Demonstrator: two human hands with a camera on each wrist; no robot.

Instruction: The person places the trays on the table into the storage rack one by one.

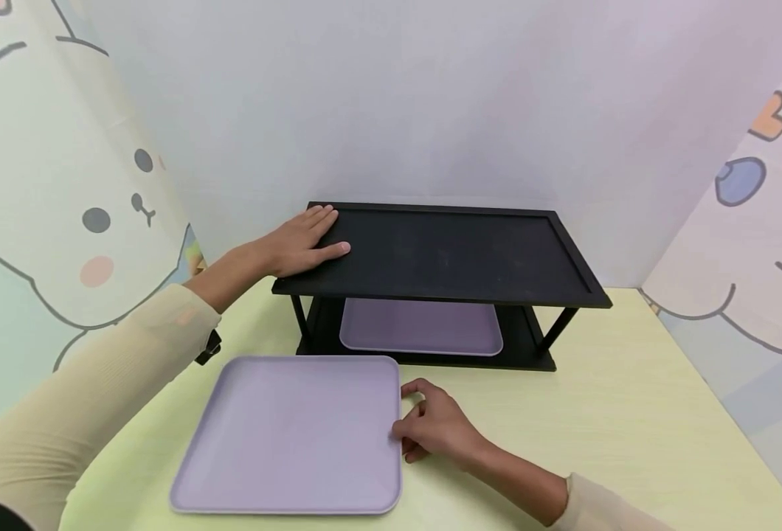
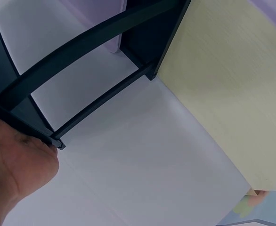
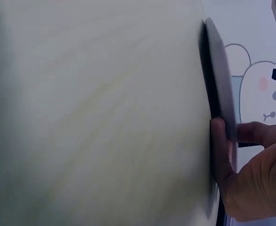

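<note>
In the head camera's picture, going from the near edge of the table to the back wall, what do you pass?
Large lilac tray with the right hand at its edge → second lilac tray on the lower shelf → black shelf with the left hand resting on top.

Square lilac tray (image 1: 291, 435) lies flat on the table, just before the black two-tier rack (image 1: 444, 254)

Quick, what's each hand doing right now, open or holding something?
Left hand: open, lying flat on the black shelf.
Right hand: gripping the right edge of the purple tray.
</note>
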